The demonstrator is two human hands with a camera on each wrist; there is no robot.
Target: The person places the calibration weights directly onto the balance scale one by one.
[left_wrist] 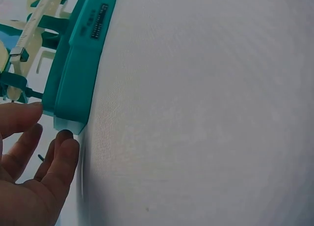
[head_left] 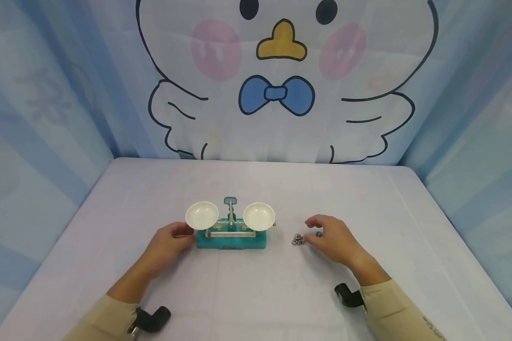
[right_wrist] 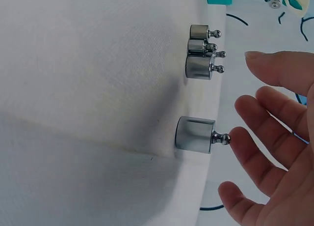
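Pale tabletop (head_left: 239, 293): left hand (head_left: 165, 247) at balance (head_left: 231, 242), contact unclear; right hand (head_left: 333, 239) partly hiding weights (head_left: 297, 240); hands loosely spread.

A small balance scale (head_left: 232, 242) stands upright between the two hands, its end just beside the fingers of the left hand (head_left: 168, 244). It has a teal base, a pale graduated beam (left_wrist: 37, 27) and two shallow cream pans, one raised on the left hand's side (head_left: 202, 215), one on the right's (head_left: 259, 216), roughly level. Shiny metal cylinder weights (right_wrist: 197, 46) with knobbed tops stand upright, clustered close by the thumb of the right hand (head_left: 334, 240); a lone cylinder (right_wrist: 195, 135) stands apart beneath that hand's fingers, its knob near a fingertip.
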